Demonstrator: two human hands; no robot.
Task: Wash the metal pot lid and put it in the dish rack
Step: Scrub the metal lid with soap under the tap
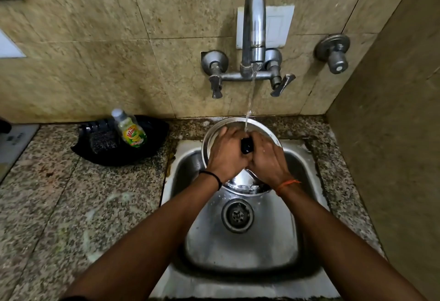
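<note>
Both grips on metal pot lid (pixel 247 187) mid-frame under running water: left hand (pixel 227 152) and right hand (pixel 266 158) curled round its black knob (pixel 247 146).

Both forearms are bare, no sleeves. The left wrist wears a thin black band (pixel 212 177); the right wrist wears an orange thread (pixel 287 185) with a loose end.

Both hands (pixel 247 155) hold the metal lid (pixel 240 181) under running tap (pixel 253 29) water.
</note>
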